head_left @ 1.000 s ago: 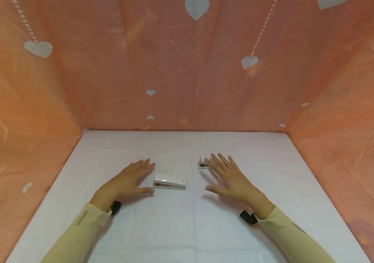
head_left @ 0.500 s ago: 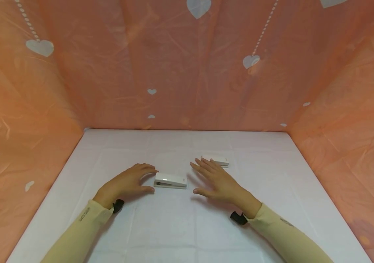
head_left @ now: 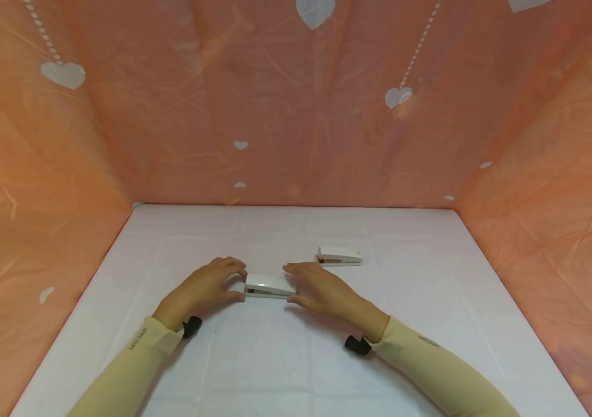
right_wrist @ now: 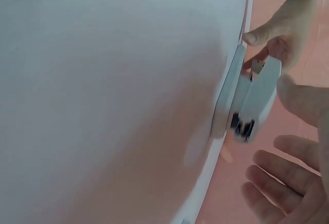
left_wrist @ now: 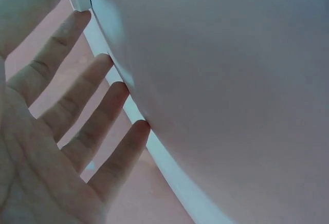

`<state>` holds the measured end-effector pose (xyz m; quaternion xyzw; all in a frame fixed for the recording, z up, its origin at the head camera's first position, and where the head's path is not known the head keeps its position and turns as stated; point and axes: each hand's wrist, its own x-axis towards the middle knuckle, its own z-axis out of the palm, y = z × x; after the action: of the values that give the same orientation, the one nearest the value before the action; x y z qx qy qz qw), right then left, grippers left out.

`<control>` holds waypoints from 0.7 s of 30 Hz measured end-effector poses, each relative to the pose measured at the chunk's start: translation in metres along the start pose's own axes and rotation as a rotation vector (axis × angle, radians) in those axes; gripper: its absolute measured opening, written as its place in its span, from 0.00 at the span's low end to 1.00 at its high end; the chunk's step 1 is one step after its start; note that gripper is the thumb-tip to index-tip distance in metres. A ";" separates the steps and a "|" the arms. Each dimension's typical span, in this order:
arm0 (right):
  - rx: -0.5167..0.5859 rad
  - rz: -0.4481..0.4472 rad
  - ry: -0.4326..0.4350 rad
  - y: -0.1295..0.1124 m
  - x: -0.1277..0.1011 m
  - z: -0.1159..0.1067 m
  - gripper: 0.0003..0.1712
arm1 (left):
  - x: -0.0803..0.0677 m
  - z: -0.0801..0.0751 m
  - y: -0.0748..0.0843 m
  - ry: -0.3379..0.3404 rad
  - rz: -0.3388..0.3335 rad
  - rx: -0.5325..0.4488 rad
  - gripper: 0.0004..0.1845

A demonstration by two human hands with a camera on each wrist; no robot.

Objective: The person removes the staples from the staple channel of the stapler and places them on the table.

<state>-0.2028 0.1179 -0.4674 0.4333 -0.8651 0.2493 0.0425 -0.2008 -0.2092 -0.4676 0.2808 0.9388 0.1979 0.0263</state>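
Note:
A white stapler (head_left: 268, 284) lies lengthwise on the white tabletop between my two hands. My left hand (head_left: 203, 290) is at its left end, thumb and bent fingers on either side with a gap between them. From the right, my right hand (head_left: 329, 292) reaches around the other end, fingers behind and thumb in front, overlapping that end in the head view. The right wrist view shows the stapler (right_wrist: 254, 98) beside the right thumb (right_wrist: 295, 95), with the other right fingers spread apart from it. In the left wrist view the left fingers (left_wrist: 97, 142) are extended and spread.
Behind the right hand lies a second white stapler (head_left: 338, 255). The white tabletop (head_left: 254, 359) is enclosed by an orange curtain (head_left: 275, 116) with pale hearts at the back and sides. Black wrist devices (head_left: 358, 346) sit under both sleeve cuffs.
My right hand has moved left from the far stapler to the near stapler's right end, uncovering the far one. My left fingers have bent in toward the near stapler's left end.

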 end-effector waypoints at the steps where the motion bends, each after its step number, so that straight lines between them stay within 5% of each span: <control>1: 0.006 -0.005 0.006 -0.001 0.003 0.002 0.36 | 0.000 0.000 0.001 0.003 -0.002 0.002 0.19; 15: -0.090 -0.002 -0.037 -0.021 0.041 0.019 0.24 | 0.003 0.003 0.004 0.002 -0.047 0.021 0.21; 21: -0.056 0.087 -0.088 -0.025 0.048 0.021 0.22 | 0.004 0.003 0.005 0.005 -0.056 0.014 0.21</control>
<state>-0.2107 0.0604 -0.4620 0.4043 -0.8908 0.2072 0.0058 -0.2010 -0.2022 -0.4685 0.2542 0.9477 0.1911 0.0273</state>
